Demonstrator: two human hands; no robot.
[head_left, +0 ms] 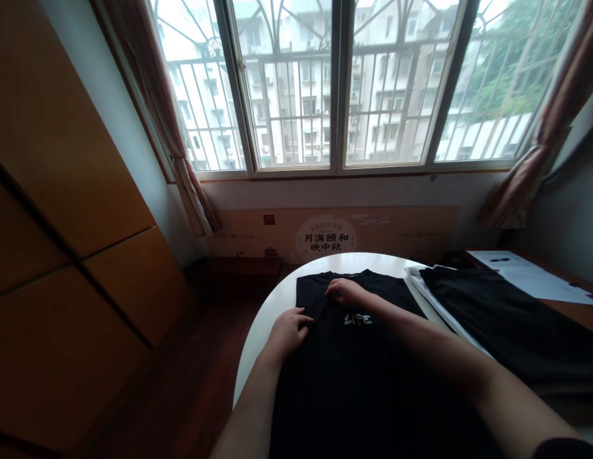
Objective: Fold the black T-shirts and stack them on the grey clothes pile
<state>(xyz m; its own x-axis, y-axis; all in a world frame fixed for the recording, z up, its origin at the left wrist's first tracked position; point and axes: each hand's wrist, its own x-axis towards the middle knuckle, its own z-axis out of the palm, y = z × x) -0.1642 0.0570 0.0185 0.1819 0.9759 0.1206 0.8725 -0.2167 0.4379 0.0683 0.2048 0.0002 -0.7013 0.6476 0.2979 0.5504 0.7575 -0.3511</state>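
Observation:
A black T-shirt point(354, 363) with white lettering on its chest lies spread on a round white table point(263, 331). My left hand point(287, 330) rests on the shirt's left edge, fingers lying flat and a little curled. My right hand point(345, 291) lies palm down near the collar, its fingers bent against the cloth. Neither hand lifts anything.
A stack of folded black and white clothes point(492, 312) sits to the right, with white papers point(535, 277) on a wooden desk beyond. A printed cardboard sheet point(325, 236) leans under the barred window point(339, 83). Wooden cabinets point(62, 223) stand at the left, curtains at both window sides.

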